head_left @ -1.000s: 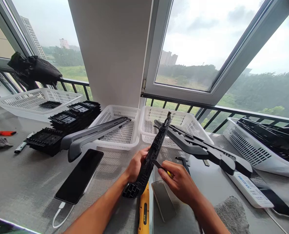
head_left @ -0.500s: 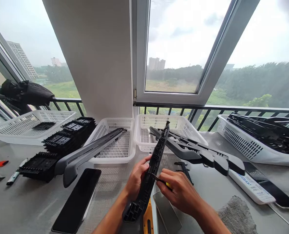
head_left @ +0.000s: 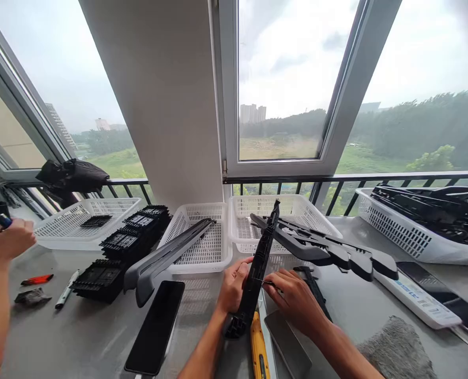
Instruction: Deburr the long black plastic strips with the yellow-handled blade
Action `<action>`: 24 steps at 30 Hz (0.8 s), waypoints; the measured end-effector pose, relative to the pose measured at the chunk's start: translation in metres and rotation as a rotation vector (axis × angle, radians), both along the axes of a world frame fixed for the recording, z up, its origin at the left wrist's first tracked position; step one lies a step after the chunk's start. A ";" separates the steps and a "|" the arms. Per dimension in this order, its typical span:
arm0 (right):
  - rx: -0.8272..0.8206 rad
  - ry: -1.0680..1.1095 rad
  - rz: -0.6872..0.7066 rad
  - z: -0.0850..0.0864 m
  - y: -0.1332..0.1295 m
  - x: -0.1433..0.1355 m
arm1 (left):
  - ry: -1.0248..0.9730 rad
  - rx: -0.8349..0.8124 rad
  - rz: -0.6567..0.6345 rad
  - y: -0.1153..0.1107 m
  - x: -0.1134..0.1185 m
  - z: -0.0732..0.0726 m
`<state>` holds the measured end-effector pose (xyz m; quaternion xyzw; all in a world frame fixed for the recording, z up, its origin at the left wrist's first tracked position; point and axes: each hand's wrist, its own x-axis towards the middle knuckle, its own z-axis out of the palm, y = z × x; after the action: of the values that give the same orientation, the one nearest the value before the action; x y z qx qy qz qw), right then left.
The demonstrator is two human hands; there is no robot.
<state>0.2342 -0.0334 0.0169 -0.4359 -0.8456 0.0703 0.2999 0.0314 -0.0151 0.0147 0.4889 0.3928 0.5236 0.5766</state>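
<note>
My left hand (head_left: 234,287) is wrapped round a long black plastic part (head_left: 257,263), which slants up and away over the table. Its wider ribbed end points toward me. My right hand (head_left: 292,297) is closed on a small tool with a thin metal blade (head_left: 264,282), and the blade touches the right edge of the black part. Most of the tool's handle is hidden in the fingers. A yellow-handled tool (head_left: 259,347) lies below the part, beside a grey flat device (head_left: 288,345).
White baskets (head_left: 202,267) line the window side, with grey and black long parts (head_left: 170,247) across them. Stacked black parts (head_left: 99,279), a phone (head_left: 155,326), a marker (head_left: 67,289), a grey cloth (head_left: 399,350) and a power strip (head_left: 419,300) lie around. Another person's hand (head_left: 8,239) holds something at far left.
The view has swung left, and another person's hand has come into view there. The black part has turned slightly in my left hand; my right hand keeps the tool at its edge.
</note>
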 end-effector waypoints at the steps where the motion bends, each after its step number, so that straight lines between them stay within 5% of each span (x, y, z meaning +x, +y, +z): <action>1: 0.001 0.003 -0.021 -0.003 0.001 -0.002 | 0.020 0.022 0.003 0.002 -0.004 -0.001; 7: -0.093 0.019 -0.151 -0.022 0.003 -0.016 | 0.026 -0.154 -0.184 -0.003 -0.042 0.001; 11: -0.190 0.117 -0.143 -0.029 0.009 -0.018 | 0.161 -0.020 -0.251 -0.026 -0.062 0.005; 18: -0.190 0.270 -0.137 -0.031 0.013 -0.011 | 0.707 0.048 -0.011 -0.052 -0.047 0.003; 24: -0.153 0.460 -0.216 -0.033 -0.005 -0.006 | 1.300 0.113 0.380 -0.073 -0.034 -0.010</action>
<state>0.2279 -0.0384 -0.0161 -0.5174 -0.6961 0.1989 0.4563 -0.0028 -0.0877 0.0051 0.6560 0.7108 0.2353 0.0948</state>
